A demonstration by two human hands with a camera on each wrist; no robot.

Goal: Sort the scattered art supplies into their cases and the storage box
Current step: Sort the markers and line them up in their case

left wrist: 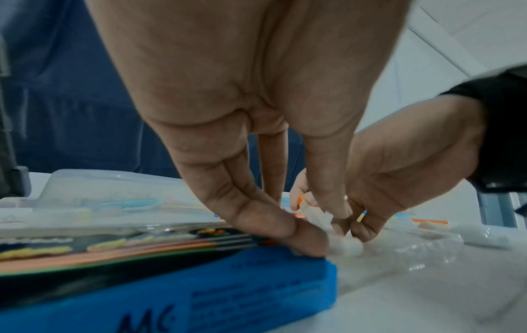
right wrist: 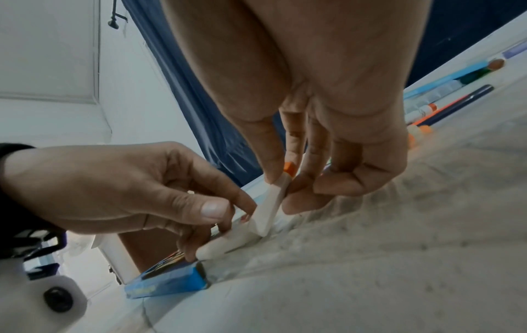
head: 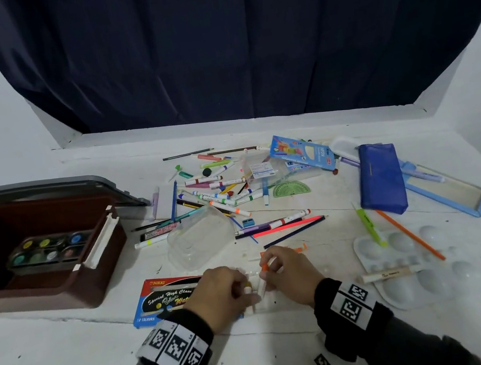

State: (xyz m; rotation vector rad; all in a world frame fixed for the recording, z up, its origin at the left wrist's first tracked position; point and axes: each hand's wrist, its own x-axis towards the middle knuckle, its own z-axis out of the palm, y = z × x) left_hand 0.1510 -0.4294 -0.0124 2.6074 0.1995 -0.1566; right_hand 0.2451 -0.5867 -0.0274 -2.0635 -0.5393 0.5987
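Observation:
A blue and red marker case [head: 163, 298] lies at the table's front, its clear inner tray [left wrist: 413, 254] pulled out to the right. My right hand [head: 266, 274] pinches a white marker with an orange cap [right wrist: 275, 198], tilted with its lower end down on the tray. My left hand [head: 248, 292] pinches a second white marker [right wrist: 228, 243] that lies flat at the case's open end. The two hands almost touch. A pile of loose markers and pencils [head: 219, 191] is spread across the middle of the table.
An open brown storage box [head: 62, 287] with a paint set [head: 48, 251] stands at the left. A clear tub [head: 200, 237] lies behind the case. A white palette [head: 416, 278], a blue pouch [head: 382, 177], a blue pencil tray [head: 451, 193] and a pencil box [head: 302, 150] are at the right.

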